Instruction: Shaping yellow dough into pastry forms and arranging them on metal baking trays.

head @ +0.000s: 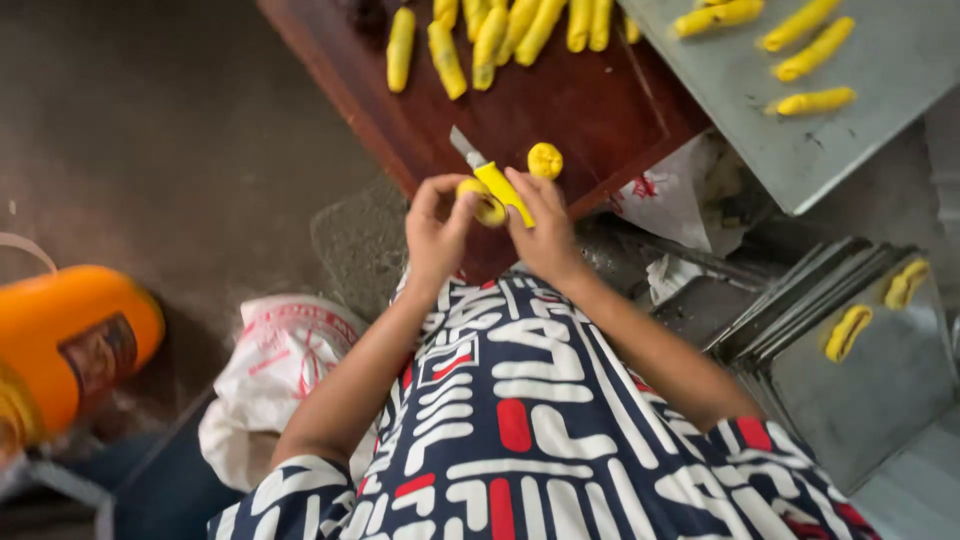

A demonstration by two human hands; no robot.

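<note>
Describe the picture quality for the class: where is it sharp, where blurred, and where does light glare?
Head view: sharpest on the patterned garment; slight motion softness at the left hand and right hand around the yellow-handled knife and yellow lump; the orange container at the left edge looks soft and stretched; pale sheen on the grey metal tray; dim floor at left.

Soft, even daylight with faint shadows; the grey metal tray (pixel 860 120) far right of the grip looks washed pale, edges slightly blurred.
</note>
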